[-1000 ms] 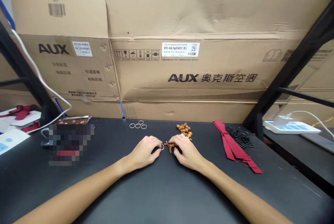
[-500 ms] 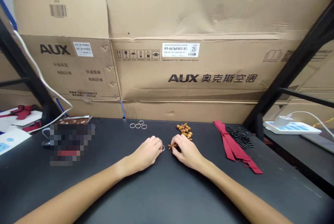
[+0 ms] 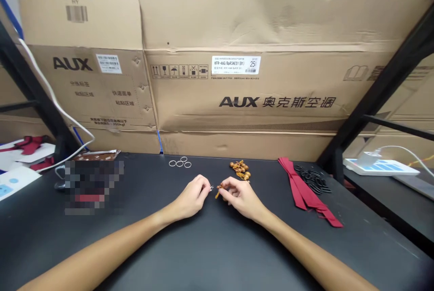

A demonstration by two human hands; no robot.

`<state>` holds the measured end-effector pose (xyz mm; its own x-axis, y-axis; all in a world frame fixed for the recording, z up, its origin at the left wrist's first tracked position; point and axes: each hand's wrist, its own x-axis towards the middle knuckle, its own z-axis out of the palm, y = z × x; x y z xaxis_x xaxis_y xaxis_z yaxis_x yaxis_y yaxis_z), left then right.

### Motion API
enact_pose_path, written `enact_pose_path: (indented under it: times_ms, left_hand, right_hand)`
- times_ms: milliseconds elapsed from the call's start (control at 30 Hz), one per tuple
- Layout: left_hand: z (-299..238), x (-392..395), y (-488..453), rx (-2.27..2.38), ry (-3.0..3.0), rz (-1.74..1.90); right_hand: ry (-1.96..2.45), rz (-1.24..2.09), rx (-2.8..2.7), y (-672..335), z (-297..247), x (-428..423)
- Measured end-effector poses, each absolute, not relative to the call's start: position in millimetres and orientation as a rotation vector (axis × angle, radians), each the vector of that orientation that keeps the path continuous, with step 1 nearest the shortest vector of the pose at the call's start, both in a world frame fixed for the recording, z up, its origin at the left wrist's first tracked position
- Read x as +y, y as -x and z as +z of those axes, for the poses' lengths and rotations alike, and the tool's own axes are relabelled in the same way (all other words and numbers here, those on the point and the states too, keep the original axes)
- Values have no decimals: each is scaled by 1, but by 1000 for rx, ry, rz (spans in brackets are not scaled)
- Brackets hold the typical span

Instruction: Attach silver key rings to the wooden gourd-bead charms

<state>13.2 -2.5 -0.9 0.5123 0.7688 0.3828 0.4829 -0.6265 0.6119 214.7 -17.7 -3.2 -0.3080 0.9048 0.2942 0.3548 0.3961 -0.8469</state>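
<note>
My left hand (image 3: 193,197) is closed in a pinch on a metal key ring (image 3: 212,188), whose edge sticks out past the fingertips. Between the thumb and fingers of my right hand (image 3: 242,197) is a small brown beaded charm (image 3: 218,190) with a yellowish cord end hanging down. A narrow gap separates the ring from the charm. Behind my right hand lies a small pile of brown gourd-like charms (image 3: 241,174) with yellow cords. Several more metal rings (image 3: 180,163) lie flat beyond my left hand.
Red fabric strips (image 3: 305,191) and a heap of black clasps (image 3: 312,178) lie to the right on the black table (image 3: 217,255). At the left is a pixelated package (image 3: 95,182). Cardboard boxes (image 3: 237,83) stand behind, and a white power strip (image 3: 379,166) sits at far right.
The ring in my left hand has turned and now shows edge-on. My right hand has raised the charm slightly off the table, with its cord end now pointing down.
</note>
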Motion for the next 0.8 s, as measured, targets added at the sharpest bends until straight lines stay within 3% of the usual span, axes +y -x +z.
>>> enact_pose_path:
  times_ms: [800]
  left_hand:
    - [2, -6, -18, 986, -2281, 899]
  right_hand:
    - [964, 914, -1887, -209, -7, -22]
